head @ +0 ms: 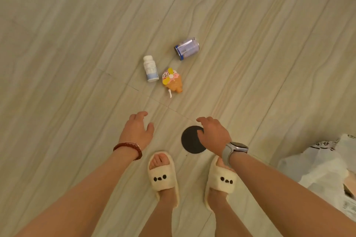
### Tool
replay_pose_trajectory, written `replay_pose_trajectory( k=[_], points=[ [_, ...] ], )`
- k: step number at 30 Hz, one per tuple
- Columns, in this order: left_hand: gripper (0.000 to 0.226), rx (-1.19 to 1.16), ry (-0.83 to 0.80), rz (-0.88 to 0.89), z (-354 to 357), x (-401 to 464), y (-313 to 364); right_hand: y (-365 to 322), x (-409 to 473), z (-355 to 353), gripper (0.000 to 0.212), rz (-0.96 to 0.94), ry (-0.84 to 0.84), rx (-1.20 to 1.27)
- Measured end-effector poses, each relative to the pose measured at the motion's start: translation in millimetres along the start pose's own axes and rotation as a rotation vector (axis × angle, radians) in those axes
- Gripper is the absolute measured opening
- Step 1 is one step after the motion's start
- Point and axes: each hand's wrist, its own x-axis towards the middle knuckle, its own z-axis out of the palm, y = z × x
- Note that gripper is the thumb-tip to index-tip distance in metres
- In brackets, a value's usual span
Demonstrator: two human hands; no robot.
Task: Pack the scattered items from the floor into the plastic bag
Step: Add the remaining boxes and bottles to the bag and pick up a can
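**Pale floor, empty hands, three items ahead**

Streaked pale floor (77, 44) fills the view. Nearest, cream slippers (163, 175) and, at the right edge, the plastic bag (323, 167). Left hand (136, 131) and right hand (213, 134) hang relaxed, each grip loose and empty, beside a black disc (189, 140). Beyond lie a toy fan (172, 81), a white bottle (150, 68) and, farthest, a clear blue container (186, 48).

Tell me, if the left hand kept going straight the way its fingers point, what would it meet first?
Probably the small orange and yellow toy, with the white bottle just beside that line. The left hand is open, holds nothing and points up the floor towards them. Depth is unclear from overhead, so this is a judgement.
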Motion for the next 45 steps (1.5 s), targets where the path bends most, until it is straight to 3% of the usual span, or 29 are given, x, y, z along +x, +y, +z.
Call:
replay_pose_trajectory(
  k=[5,8,11,14,17,24,30,34,39,45],
  points=[
    [0.059,0.109,-0.017,0.144,96.5,99.3,-8.0,43.5,90.1,98.9,0.056,-0.076,-0.070,-0.249],
    [0.069,0.203,0.092,0.231,139.7,151.1,-7.0,68.3,114.6,140.8,0.064,-0.038,-0.027,-0.328],
    [0.077,0.387,0.198,0.337,161.0,188.7,-3.0,85.1,123.2,157.9,0.056,0.000,0.044,-0.280],
    [0.080,0.428,0.213,0.347,167.6,209.5,7.3,95.9,126.2,160.9,0.040,-0.060,0.044,-0.118],
    [0.074,0.390,0.234,0.279,174.2,214.5,23.8,96.2,124.0,149.6,0.021,-0.095,0.051,-0.038],
    [0.041,0.176,0.345,0.251,158.6,225.0,35.6,98.4,120.0,117.5,0.015,-0.012,0.149,0.202],
    [0.041,0.020,0.251,0.384,161.4,151.2,27.4,113.6,95.2,94.5,0.029,0.190,0.201,0.457],
    [0.038,-0.039,0.171,0.317,149.1,70.7,45.2,119.2,37.4,74.0,0.021,0.317,0.276,0.677],
    [0.039,-0.037,0.052,0.328,127.9,-19.5,108.5,131.1,-57.8,30.9,0.022,0.500,0.393,0.924],
    [0.039,0.079,-0.104,0.572,128.2,-117.8,218.1,173.9,-177.7,-28.6,0.019,0.761,0.683,1.213]
  ],
)
